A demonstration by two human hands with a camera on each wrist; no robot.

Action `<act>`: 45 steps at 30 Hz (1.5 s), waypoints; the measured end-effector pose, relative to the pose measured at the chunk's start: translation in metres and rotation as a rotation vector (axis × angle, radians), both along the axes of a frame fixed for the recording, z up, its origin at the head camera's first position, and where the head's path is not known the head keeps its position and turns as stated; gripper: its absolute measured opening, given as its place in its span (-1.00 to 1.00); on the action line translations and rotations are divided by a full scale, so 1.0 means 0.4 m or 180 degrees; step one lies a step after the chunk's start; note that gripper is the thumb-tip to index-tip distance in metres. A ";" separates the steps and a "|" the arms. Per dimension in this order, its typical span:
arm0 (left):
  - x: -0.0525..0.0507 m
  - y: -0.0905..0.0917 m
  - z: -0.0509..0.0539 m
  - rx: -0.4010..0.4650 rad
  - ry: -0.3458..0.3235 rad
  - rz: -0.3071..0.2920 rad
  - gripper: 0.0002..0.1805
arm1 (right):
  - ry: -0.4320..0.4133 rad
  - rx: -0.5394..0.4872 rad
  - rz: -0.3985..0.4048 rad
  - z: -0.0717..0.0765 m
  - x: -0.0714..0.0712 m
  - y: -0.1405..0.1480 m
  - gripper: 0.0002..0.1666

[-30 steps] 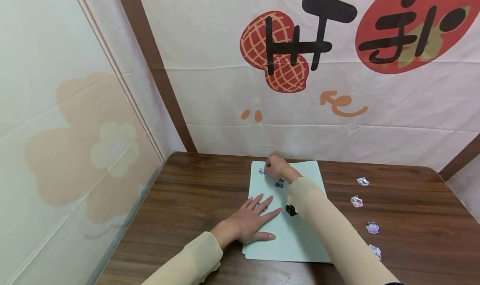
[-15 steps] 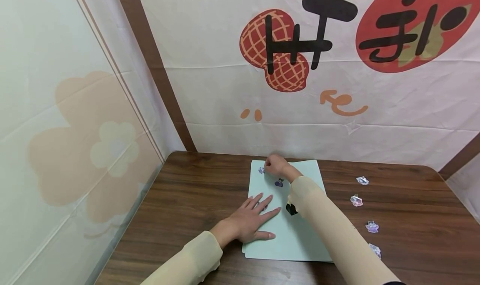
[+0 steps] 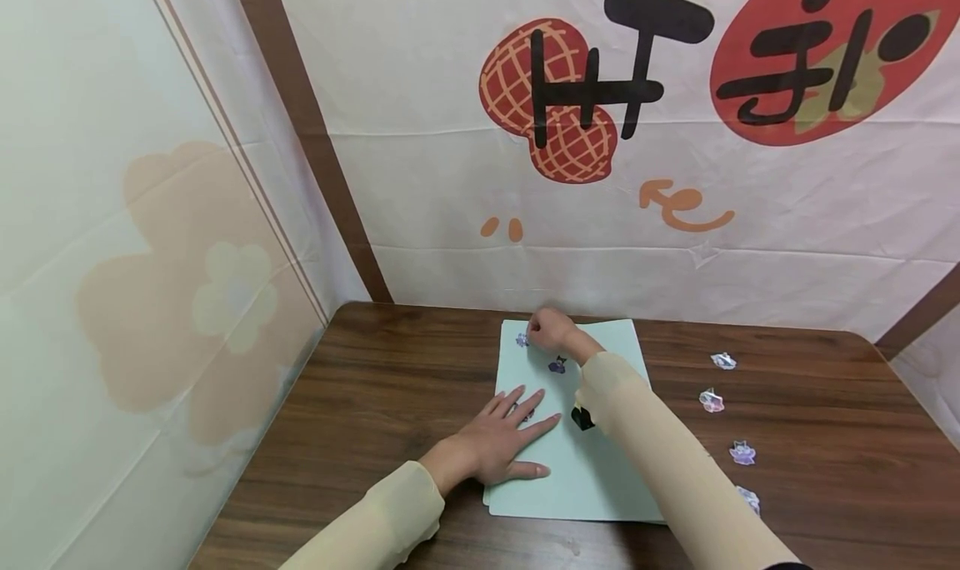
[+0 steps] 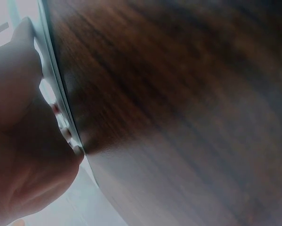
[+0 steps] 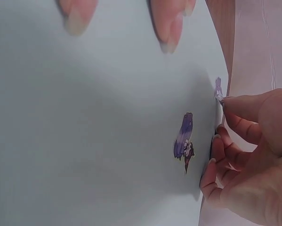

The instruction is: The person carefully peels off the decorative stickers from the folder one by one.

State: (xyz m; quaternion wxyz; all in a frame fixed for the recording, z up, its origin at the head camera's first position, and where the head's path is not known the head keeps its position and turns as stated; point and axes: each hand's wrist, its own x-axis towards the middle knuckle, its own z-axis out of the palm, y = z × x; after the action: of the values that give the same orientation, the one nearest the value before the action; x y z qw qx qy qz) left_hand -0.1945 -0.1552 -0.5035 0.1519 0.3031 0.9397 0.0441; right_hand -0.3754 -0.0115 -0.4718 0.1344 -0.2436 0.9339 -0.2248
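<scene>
My left hand [image 3: 501, 443] lies spread on a pale mint sheet of paper [image 3: 570, 478], holding it to the table. A small sticker [image 3: 529, 417] shows partly between its fingers. Near the far left corner of the sheet, my right hand [image 3: 552, 331] has its fingers curled, and the thumb and fingertips pinch the edge of a light purple sticker [image 5: 218, 85]. The index fingertip is hidden behind the thumb. A dark purple character sticker [image 5: 184, 136] lies on the paper close to that hand. Beside the right sleeve is a black and yellow sticker [image 3: 582, 417], partly covered.
To the right of the paper, several shiny stickers, such as a pinkish one [image 3: 712, 400] and a purple one [image 3: 742, 452], lie in a loose column on the brown wooden table [image 3: 405, 362]. A printed cloth [image 3: 442, 170] hangs behind the table's far edge.
</scene>
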 end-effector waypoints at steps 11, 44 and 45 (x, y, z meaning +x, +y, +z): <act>-0.007 -0.004 -0.018 0.0037 0.0002 -0.0009 -0.16 | 0.0017 -0.0018 0.0051 -0.001 -0.004 -0.001 -0.79; 0.006 0.004 0.021 -0.0119 0.0090 0.0003 -0.19 | -0.0209 -0.0351 -0.0012 0.010 0.004 0.012 -0.85; 0.006 0.004 0.020 -0.0121 0.0089 0.0004 -0.19 | -0.0219 -0.0360 -0.0008 0.011 0.004 0.013 -0.85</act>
State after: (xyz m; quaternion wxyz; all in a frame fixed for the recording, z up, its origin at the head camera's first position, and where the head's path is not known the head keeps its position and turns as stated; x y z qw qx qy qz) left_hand -0.1922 -0.1537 -0.4954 0.1445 0.3001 0.9427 0.0221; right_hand -0.3737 -0.0065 -0.4675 0.1522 -0.2417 0.9148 -0.2856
